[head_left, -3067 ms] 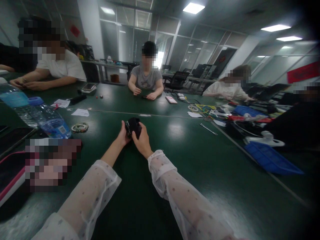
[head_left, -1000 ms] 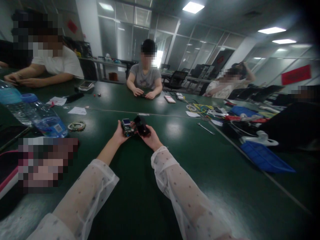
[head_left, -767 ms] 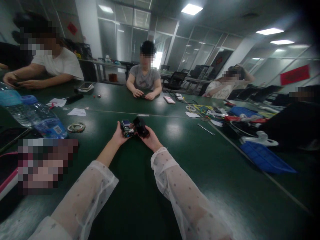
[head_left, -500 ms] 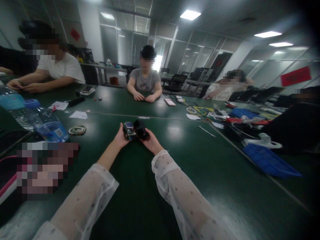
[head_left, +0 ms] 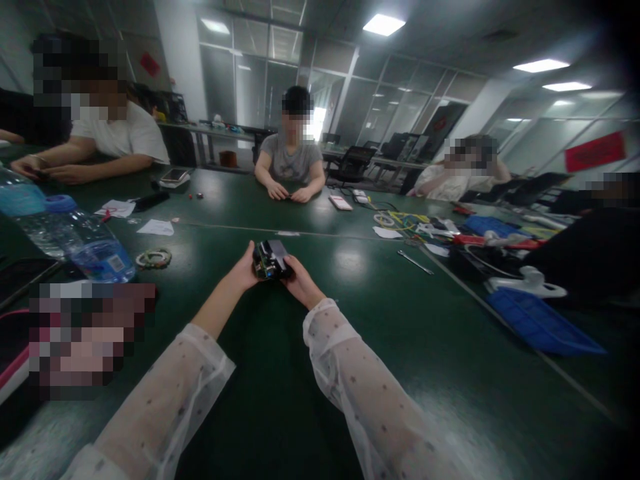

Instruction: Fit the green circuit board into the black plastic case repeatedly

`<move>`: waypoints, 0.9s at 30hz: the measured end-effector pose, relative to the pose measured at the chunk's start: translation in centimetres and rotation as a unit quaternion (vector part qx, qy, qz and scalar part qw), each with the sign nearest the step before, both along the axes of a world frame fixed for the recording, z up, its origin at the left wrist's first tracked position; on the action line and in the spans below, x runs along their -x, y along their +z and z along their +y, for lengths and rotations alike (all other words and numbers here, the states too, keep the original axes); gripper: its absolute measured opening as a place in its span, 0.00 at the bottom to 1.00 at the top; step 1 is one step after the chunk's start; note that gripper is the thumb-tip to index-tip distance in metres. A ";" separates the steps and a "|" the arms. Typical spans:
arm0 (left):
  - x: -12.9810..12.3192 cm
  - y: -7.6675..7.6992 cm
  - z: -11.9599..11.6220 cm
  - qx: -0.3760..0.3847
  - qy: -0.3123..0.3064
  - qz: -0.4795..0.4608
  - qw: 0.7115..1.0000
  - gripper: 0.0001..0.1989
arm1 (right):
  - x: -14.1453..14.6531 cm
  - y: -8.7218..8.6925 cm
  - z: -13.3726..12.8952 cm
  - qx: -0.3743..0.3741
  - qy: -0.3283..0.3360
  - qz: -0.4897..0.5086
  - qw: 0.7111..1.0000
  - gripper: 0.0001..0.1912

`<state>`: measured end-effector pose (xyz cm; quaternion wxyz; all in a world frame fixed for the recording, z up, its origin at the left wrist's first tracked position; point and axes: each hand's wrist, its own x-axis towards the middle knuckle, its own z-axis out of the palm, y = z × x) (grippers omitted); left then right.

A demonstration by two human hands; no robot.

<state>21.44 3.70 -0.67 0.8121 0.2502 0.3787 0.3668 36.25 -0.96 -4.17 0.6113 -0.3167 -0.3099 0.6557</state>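
Blk device (head_left: 269, 260) btwn fingers of L hand (head_left: 245, 271) & R hand (head_left: 303, 281)

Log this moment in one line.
left hand: holding circuit board | right hand: holding black case | both overlapping in view | spanner: on green table

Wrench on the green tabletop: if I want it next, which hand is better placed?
Right, probably: the right hand is nearer the wrench. The left hand is on the opposite side of the circuit-board device. Both hands hold that device, so the right must let go first.
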 end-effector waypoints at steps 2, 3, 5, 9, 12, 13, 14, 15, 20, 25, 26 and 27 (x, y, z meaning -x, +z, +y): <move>-0.1 0.1 0.0 0.009 0.012 0.014 1.000 0.31 | 0.1 -0.1 0.0 -0.007 -0.001 -0.012 1.000 0.13; -0.1 0.1 0.1 0.014 0.020 0.023 0.999 0.30 | 0.1 -0.1 0.0 -0.011 -0.002 -0.021 1.000 0.14; -0.2 -0.1 0.3 0.022 0.037 0.044 0.998 0.29 | 0.2 -0.2 0.0 -0.018 -0.005 -0.044 0.999 0.16; -0.5 -0.6 0.6 0.036 0.066 0.074 0.994 0.28 | 0.4 -0.1 -0.1 -0.025 -0.006 -0.079 0.997 0.18; -0.6 -0.9 0.8 0.046 0.094 0.058 0.993 0.25 | 0.4 -0.1 -0.1 -0.024 -0.005 -0.088 0.996 0.18; -0.7 -1.1 0.9 0.046 0.106 0.054 0.992 0.24 | 0.4 -0.2 -0.2 -0.023 -0.006 -0.090 0.996 0.19; -0.7 -1.3 1.1 0.043 0.119 0.053 0.991 0.23 | 0.5 -0.2 -0.2 -0.024 -0.007 -0.093 0.995 0.19; -0.7 -1.5 1.2 0.040 0.133 0.059 0.988 0.23 | 0.5 -0.1 -0.2 -0.024 -0.009 -0.099 0.995 0.19; -0.8 -2.4 1.7 0.021 0.194 0.099 0.976 0.24 | 1.0 0.3 -0.8 -0.045 -0.009 -0.153 0.987 0.22; -1.0 -1.9 1.4 0.001 0.185 0.067 0.980 0.23 | 1.2 0.4 -0.8 -0.038 -0.017 -0.144 0.989 0.21; -1.1 -1.6 1.3 -0.008 0.185 0.053 0.981 0.22 | 1.1 0.3 -0.6 -0.031 -0.019 -0.128 0.991 0.20; -1.2 -1.2 1.1 -0.018 0.184 0.036 0.982 0.20 | 0.9 0.2 -0.5 -0.024 -0.020 -0.109 0.994 0.18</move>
